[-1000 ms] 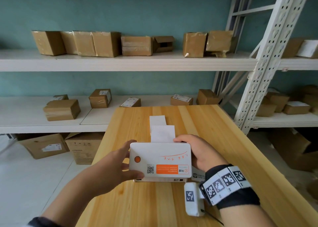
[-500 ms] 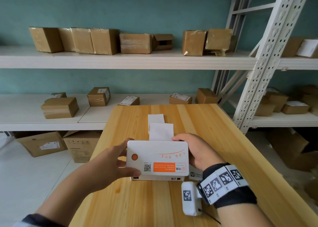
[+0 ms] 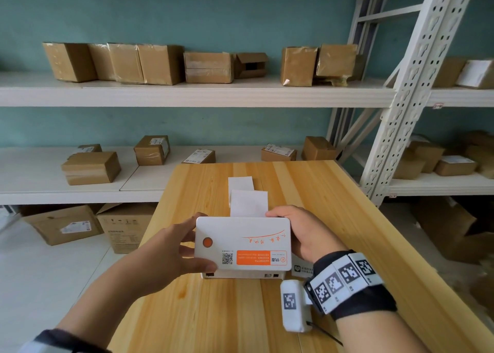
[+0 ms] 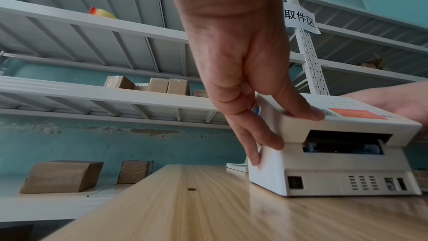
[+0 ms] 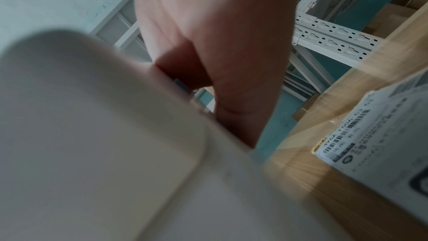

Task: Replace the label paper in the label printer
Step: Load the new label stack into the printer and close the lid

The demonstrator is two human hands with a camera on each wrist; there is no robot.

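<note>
A white label printer (image 3: 242, 245) with an orange button and an orange sticker stands on the wooden table (image 3: 240, 315). Its lid (image 4: 342, 116) is tilted up a little from the body (image 4: 336, 173), leaving a dark gap. My left hand (image 3: 173, 248) grips the printer's left end, thumb on the lid's top, fingers (image 4: 266, 135) down its side. My right hand (image 3: 302, 232) grips the right end, fingers curled over the far edge. White label paper (image 3: 248, 201) lies on the table beyond the printer. In the right wrist view the lid (image 5: 97, 135) fills the frame, blurred.
A printed leaflet (image 5: 375, 135) lies on the table right of the printer. White metal shelving (image 3: 187, 93) with several cardboard boxes runs behind and to the right. More boxes sit on the floor at the left (image 3: 64, 225).
The printer's lid has lifted slightly between my two hands, and the view has tipped down a little. Both hands keep their grip on the printer's ends.
</note>
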